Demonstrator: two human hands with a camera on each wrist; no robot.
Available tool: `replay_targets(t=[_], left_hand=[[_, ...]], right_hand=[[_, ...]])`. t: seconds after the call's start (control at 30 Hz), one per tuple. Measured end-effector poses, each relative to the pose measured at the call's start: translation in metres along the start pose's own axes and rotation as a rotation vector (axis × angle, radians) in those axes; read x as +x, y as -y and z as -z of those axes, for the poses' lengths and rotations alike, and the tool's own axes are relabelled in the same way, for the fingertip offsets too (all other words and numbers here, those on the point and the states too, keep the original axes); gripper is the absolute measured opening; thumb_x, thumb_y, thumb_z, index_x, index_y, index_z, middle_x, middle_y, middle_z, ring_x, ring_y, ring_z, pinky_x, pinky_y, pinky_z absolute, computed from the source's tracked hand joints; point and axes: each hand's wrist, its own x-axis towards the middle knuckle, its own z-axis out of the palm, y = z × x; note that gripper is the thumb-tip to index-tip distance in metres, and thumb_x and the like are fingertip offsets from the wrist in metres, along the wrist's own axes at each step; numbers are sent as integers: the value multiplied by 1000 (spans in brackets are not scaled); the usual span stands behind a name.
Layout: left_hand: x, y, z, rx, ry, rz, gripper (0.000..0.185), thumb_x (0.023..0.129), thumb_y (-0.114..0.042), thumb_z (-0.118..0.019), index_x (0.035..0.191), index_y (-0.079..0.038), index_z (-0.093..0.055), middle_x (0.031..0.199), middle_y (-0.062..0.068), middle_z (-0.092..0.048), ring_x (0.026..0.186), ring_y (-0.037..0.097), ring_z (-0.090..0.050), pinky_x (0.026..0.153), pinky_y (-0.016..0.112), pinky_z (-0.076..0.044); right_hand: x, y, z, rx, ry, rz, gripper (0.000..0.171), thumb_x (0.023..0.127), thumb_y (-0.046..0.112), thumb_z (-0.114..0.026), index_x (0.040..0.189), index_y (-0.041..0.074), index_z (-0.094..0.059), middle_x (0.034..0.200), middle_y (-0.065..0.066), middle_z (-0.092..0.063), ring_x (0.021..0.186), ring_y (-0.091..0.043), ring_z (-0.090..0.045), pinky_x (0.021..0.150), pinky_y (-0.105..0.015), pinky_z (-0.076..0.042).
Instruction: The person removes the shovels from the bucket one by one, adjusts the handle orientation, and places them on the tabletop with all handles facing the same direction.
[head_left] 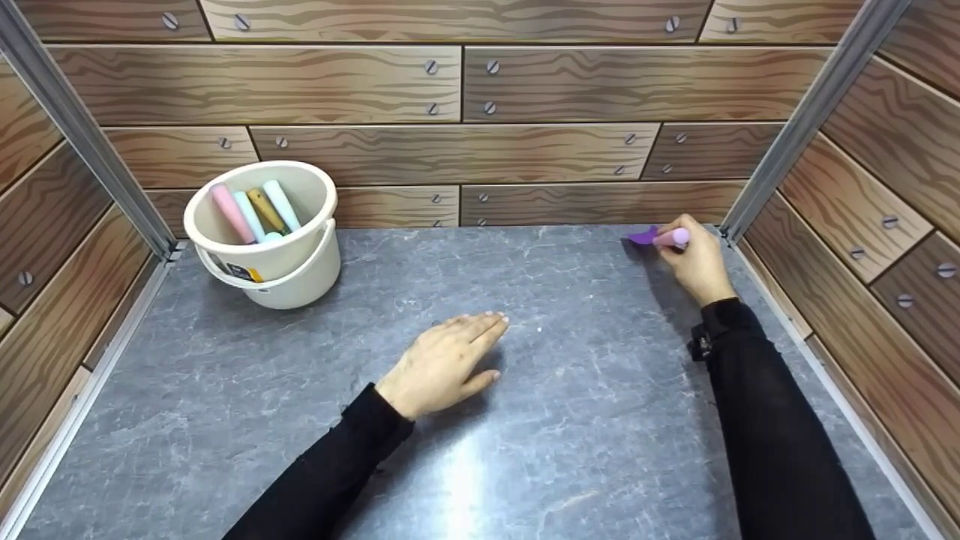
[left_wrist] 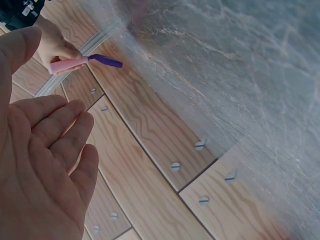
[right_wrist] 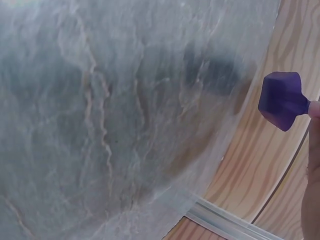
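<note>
At the back right of the grey surface [head_left: 555,420], my right hand [head_left: 703,262] grips the pink handle of a small trowel [head_left: 643,236] with a flat purple blade. The right wrist view shows this purple blade [right_wrist: 282,100] broad and angular, with part of my hand [right_wrist: 312,170] at the edge. My left hand [head_left: 442,367] is near the middle, palm down, fingers extended and holding nothing. In the left wrist view its palm [left_wrist: 45,165] shows bare. The same trowel [left_wrist: 70,65] appears beyond it in my right hand.
A cream bucket [head_left: 300,277] with a handle stands at the back left. Inside are several handles, among them a pink one [head_left: 232,212], light blue ones and a brown one [head_left: 266,210]. Wood-patterned walls [head_left: 360,82] with grey corner strips enclose the surface.
</note>
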Motion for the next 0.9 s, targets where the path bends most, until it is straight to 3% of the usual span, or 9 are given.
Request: replay_targets(t=[0.37, 0.5, 0.63, 0.9], left_hand=[[0, 0, -1, 11, 6, -5, 77, 119, -51, -65, 179, -7, -46, 181, 11, -57, 167, 29, -60, 140, 49, -50], [0, 0, -1, 9, 7, -8, 76, 120, -50, -65, 179, -7, -46, 181, 12, -57, 167, 29, -60, 140, 50, -51], [0, 0, -1, 6, 0, -8, 76, 120, -50, -66, 179, -6, -47, 180, 12, -58, 166, 29, -61, 139, 50, -51], [-1, 0, -1, -11, 18, 6, 76, 119, -48, -67, 179, -6, -46, 181, 13, -57, 167, 30, -60, 140, 51, -50]], right_hand=[[-1, -6, 2, -7, 8, -37, 19, 101, -9, -82, 117, -6, -74, 130, -29, -85, 128, -38, -76, 103, -5, -39], [-1, -7, 3, 17, 9, -61, 19, 101, -6, -84, 118, -4, -77, 128, -29, -84, 117, -11, -76, 102, -4, -42], [-1, -6, 6, 50, 20, -104, 25, 104, 1, -85, 126, -6, -76, 129, -32, -82, 104, 13, -63, 100, -5, -48], [-3, -1, 14, 12, 58, -144, 36, 107, 10, -85, 137, -5, -72, 136, -31, -79, 103, 1, -59, 83, -3, -45]])
